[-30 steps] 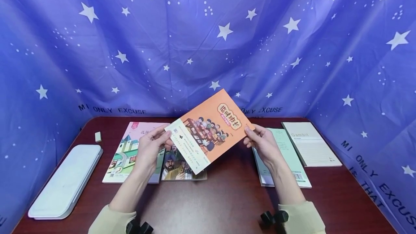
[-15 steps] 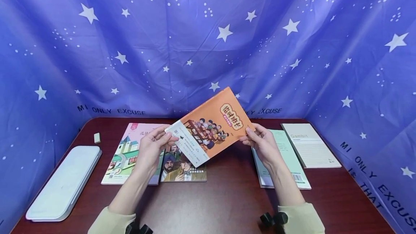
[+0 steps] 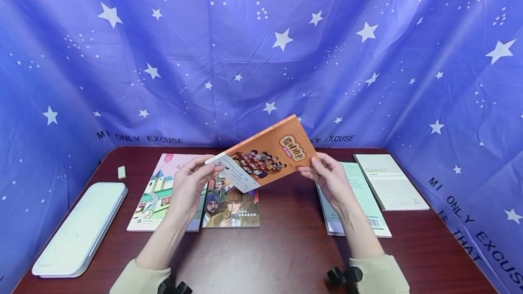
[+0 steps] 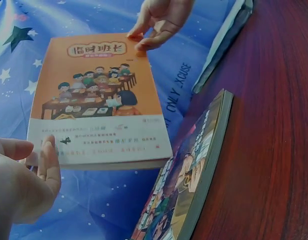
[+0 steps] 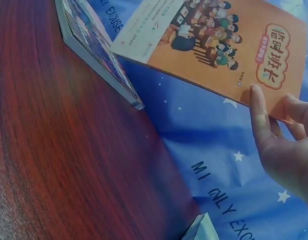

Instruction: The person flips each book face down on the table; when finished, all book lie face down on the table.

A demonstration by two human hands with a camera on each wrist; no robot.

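An orange book (image 3: pixel 267 153) with a white band and a picture of children at desks is held up over the table, tilted so its spine shows along the upper edge. My left hand (image 3: pixel 189 185) pinches its lower-left corner on the white band. At the opposite corner, my right hand (image 3: pixel 333 180) grips the cover between thumb and fingers. Below the raised book lies a comic-style book (image 3: pixel 233 208) showing a man in a deerstalker hat, partly covered from view. A pink illustrated book (image 3: pixel 153 194) lies beside it, partly behind my left wrist.
On the left are a white case (image 3: pixel 81 230) and a small eraser (image 3: pixel 122 172). A light green book (image 3: pixel 359 198) and a cream notebook (image 3: pixel 390 180) lie at the right. A blue starry curtain (image 3: pixel 245 58) hangs around the dark red table (image 3: pixel 261 262).
The orange book has tipped so that its spine comes into view and its cover looks narrower. More of the comic-style book now shows beneath it. Both hands keep their hold.
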